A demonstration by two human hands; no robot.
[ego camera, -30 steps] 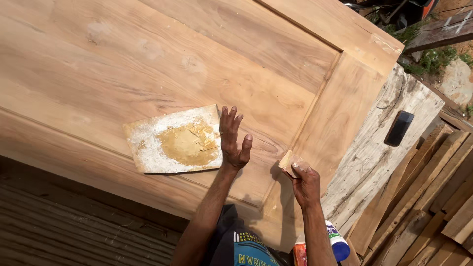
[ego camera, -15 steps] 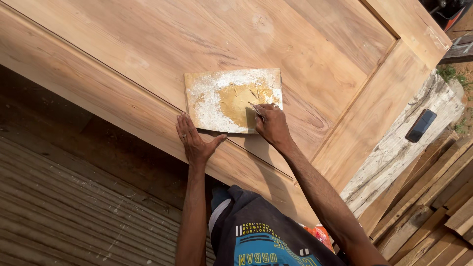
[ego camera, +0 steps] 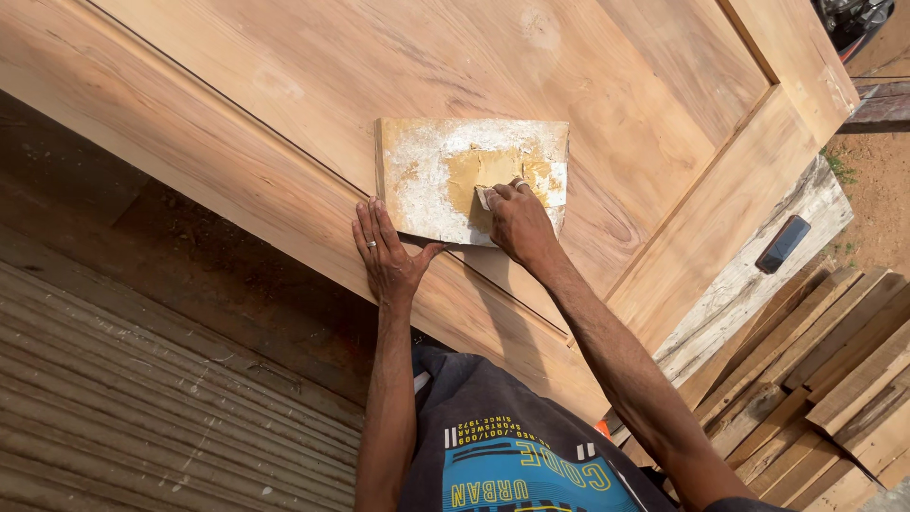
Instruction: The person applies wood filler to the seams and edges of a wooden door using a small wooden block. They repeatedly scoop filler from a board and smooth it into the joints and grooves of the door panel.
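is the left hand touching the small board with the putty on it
Touching. The head view shows the left hand flat on the door, its thumb against the putty board's lower edge.

A dark phone lies beside stacked planks.

Large pale wooden door panel lying flat as work surface; small filler-smeared board resting directly upon it.

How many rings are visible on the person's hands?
1: a ring on a finger of the left hand, flat on the wooden door. The right hand's fingers are partly hidden.
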